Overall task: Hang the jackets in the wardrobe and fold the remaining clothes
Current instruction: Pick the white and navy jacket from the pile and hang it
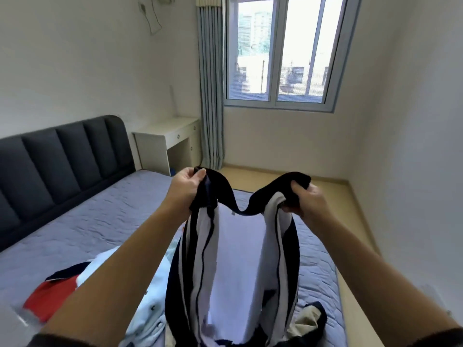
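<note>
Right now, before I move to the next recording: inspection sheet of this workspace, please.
Surface: bed with grey quilted cover, dark padded headboard.
Job's things: navy and white garment held up by its dark collar; pale blue garment, red garment and beige garment lie on the bed.
Clutter: nothing seen.
Grippers: left hand and right hand each grip the collar.
Cables: thin cord looped on the wall, upper left.
Surroundings: white desk, curtain, window; no wardrobe in view.
</note>
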A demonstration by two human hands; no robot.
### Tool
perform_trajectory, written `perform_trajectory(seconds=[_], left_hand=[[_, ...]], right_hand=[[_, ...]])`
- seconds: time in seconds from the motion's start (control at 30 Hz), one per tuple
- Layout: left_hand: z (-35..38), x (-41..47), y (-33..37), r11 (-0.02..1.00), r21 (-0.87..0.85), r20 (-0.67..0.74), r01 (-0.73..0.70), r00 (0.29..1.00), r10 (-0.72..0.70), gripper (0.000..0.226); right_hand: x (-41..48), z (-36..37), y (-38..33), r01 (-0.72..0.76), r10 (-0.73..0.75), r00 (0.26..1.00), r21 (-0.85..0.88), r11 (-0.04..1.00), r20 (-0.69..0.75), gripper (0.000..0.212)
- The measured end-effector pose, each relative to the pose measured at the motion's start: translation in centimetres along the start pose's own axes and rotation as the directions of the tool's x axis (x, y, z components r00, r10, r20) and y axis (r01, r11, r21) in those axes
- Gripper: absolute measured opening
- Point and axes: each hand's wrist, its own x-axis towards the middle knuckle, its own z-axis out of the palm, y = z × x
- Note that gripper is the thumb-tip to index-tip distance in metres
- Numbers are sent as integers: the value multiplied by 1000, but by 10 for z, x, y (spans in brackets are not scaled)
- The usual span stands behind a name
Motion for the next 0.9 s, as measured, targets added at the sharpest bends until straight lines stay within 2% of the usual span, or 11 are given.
perform_trajectory(seconds=[0.07,0.17,0.27,0.43,0.53,0.67,0.77,0.8,0.83,0.9], left_hand=[[2,-12,23,995,-72,-7,-62,998,61,5],[-2,-28,52,978,-88,-24,-191,982,189,16],[-4,-41,73,943,-109,-4,-314,949,316,13],[0,-29,83,894,-264,21,-362,924,381,30],[10,6,70,935,-216,31,-280,956,293,32],[33,78,28,999,-34,18,-29,999,30,32],[45,135,-6,976,187,106,114,985,-135,28],[47,151,-17,948,289,167,134,968,-188,24],[48,164,-27,923,359,236,137,944,-231,27],[47,183,-55,899,407,316,163,898,-306,48]], right_hand=[[-7,12,-25,31,-34,998,61,998,49,15],[-18,23,-54,110,-114,989,56,992,93,15],[-26,30,-72,181,-191,971,85,980,142,22],[-19,46,-85,235,-268,941,171,957,207,26],[11,59,-70,193,-196,968,35,981,157,26],[75,75,-25,-23,44,996,-235,972,82,20],[127,80,6,-106,124,992,-354,929,31,11],[141,80,13,-126,155,987,-383,915,47,14],[154,78,21,-143,188,979,-404,904,74,31],[171,71,43,-144,224,966,-444,884,133,59]])
